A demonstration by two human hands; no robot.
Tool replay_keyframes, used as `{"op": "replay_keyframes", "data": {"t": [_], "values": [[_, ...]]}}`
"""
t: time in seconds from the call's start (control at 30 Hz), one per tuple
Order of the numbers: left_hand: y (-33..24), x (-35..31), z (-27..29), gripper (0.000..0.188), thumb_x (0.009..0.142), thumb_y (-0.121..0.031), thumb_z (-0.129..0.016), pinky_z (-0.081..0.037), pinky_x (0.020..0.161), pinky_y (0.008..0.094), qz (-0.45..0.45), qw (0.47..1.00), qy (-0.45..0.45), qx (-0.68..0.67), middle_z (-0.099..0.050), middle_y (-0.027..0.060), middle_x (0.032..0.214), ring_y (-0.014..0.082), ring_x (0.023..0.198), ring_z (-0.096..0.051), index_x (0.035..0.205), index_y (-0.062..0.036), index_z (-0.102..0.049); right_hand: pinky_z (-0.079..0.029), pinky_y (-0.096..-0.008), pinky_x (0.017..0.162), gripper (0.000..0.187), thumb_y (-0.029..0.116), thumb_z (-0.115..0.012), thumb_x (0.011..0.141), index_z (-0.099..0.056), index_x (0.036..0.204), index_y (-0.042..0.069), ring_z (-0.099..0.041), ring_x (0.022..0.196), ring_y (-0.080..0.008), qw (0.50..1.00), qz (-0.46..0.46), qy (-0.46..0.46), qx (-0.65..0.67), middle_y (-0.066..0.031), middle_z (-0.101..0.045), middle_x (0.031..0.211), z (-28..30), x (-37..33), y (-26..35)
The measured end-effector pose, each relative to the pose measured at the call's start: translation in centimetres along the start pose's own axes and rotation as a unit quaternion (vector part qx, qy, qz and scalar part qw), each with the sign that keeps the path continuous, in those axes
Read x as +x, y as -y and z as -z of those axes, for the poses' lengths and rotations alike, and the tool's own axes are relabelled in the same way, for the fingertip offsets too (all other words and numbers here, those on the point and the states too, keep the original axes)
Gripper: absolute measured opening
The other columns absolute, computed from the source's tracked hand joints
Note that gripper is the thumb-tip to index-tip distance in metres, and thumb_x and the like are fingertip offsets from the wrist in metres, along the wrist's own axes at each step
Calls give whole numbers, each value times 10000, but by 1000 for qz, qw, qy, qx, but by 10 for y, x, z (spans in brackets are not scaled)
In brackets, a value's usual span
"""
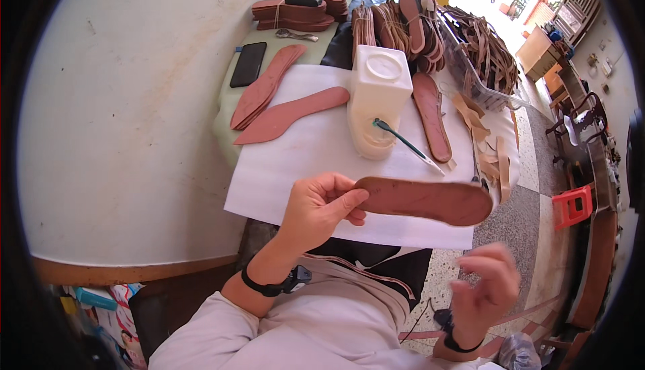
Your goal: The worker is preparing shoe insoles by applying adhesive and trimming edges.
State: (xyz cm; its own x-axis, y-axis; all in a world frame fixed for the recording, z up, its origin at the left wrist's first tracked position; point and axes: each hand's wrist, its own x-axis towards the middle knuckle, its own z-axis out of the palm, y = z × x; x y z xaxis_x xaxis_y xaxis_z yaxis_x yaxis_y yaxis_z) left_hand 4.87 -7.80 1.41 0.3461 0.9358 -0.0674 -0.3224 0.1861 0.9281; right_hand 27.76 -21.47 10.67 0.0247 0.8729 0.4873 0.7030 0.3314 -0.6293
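The left hand [326, 202] pinches one end of an insole [426, 201] between thumb and fingers, at the centre of the frame, above the near part of a white sheet [282, 189]. Held by that end, most of its reddish-brown face stays uncovered and turned up to view. The right hand [489, 279], blurred at lower right, stands apart from it, fingers loosely curled, thumb away from them, nothing visible in its grip.

Behind the insole, a cut-open jug [383, 95] lies with its opening toward the person, which seems to keep the brush [408, 142] within easy reach; the brush leans out to the right. The sheet probably shields the worktop [225, 118] from drips. A second insole [431, 118] lies just right of the jug, near some tan strips [502, 168].

Left of the jug, a loose brown piece [292, 115] lies beside a fanned pile [269, 88], perhaps spread for easy picking. At the top centre, bands hold the bundles [393, 27] together.
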Motion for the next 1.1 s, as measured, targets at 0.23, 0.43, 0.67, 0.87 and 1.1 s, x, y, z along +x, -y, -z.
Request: {"op": "replay_keyframes", "data": {"t": [0.23,0.43,0.67,0.87,1.1], "values": [[25,-6,-30,114,973,-66,-691,-642,703,308,78,987,36,-135,-729,114,915,180,773,-740,1029,17,-638,-439,-226,610,185,111,-645,977,-697,1098,-20,-551,679,-77,877,-308,34,366,-42,-670,827,-85,-18,-42],[29,-8,-40,109,977,-55,-682,-652,728,285,115,981,81,-135,-724,112,931,165,825,-746,1023,24,-622,-404,-231,591,202,175,-622,1032,-685,982,-9,-527,659,-82,827,-322,-94,450,-38,-650,785,-100,-4,-53],[18,-2,-28,122,974,-67,-691,-648,702,290,105,988,82,-77,-726,103,934,148,803,-736,1031,26,-636,-400,-233,576,197,185,-630,1025,-678,995,-3,-518,643,-81,847,-315,-18,429,-34,-648,778,-98,10,-55],[0,14,4,296,973,-73,-694,-595,804,273,9,997,80,9,-720,87,1063,127,964,-699,1241,6,-597,-372,-223,533,189,166,-613,1019,-668,971,-8,-492,591,-69,892,-301,-11,338,-22,-627,743,-64,45,-76],[-33,27,123,537,855,-188,-809,-520,977,412,-215,765,-229,563,-686,208,1188,373,1142,-650,1301,9,-583,-346,-224,509,212,183,-598,1015,-655,920,2,-464,573,-52,915,-316,186,169,13,-568,701,8,103,-117]]}}
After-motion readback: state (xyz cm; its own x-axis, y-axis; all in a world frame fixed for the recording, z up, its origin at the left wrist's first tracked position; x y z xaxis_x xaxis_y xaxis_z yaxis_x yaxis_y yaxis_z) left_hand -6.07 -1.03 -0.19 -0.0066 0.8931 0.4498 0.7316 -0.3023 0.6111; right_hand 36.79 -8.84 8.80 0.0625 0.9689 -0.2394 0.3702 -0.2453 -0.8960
